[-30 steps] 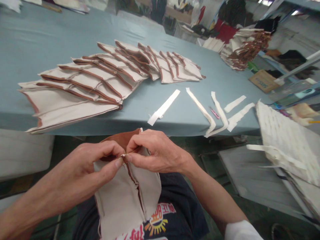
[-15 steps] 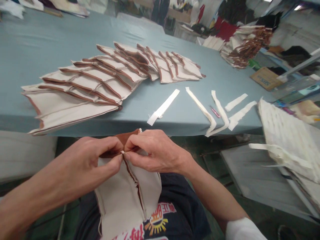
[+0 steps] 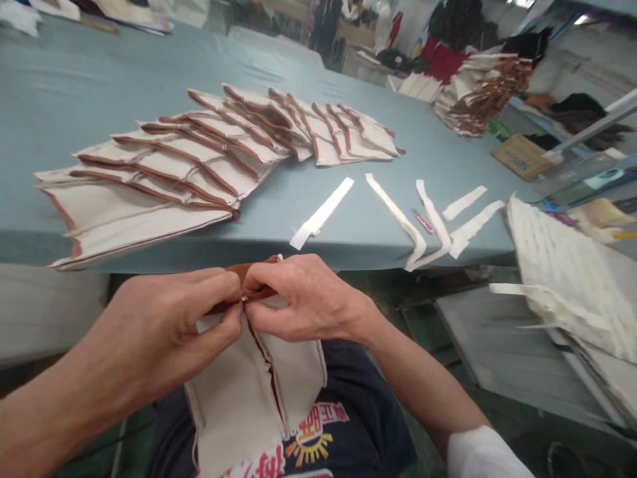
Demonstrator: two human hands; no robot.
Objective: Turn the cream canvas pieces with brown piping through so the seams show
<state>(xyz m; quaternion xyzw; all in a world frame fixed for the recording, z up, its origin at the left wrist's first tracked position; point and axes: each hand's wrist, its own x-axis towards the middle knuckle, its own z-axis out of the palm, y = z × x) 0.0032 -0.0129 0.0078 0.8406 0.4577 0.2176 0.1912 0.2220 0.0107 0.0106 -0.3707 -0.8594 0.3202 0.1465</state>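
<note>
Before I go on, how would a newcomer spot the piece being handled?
Find the blue table, then drop below its near edge to the person's dark lap. Over it is a cream piece, brown inside, pinched by the left hand and right hand. Unlike the overlapping pieces on the table, it alone is held.

I watch everything through a single camera worn on the person's head. It faces forward and tips well down, so the lap (image 3: 368, 405) fills the bottom centre of my frame, seen nearly from overhead. The left hand (image 3: 174, 318) and right hand (image 3: 308, 299) sit close to the lens, looming large around the lower middle. Beyond them, I look obliquely across the table (image 3: 149, 63): its near edge crosses the frame just below mid-height, and its far side slants down toward the right. The background stack (image 3: 482, 93) shows small at upper right, well away from me.
</note>
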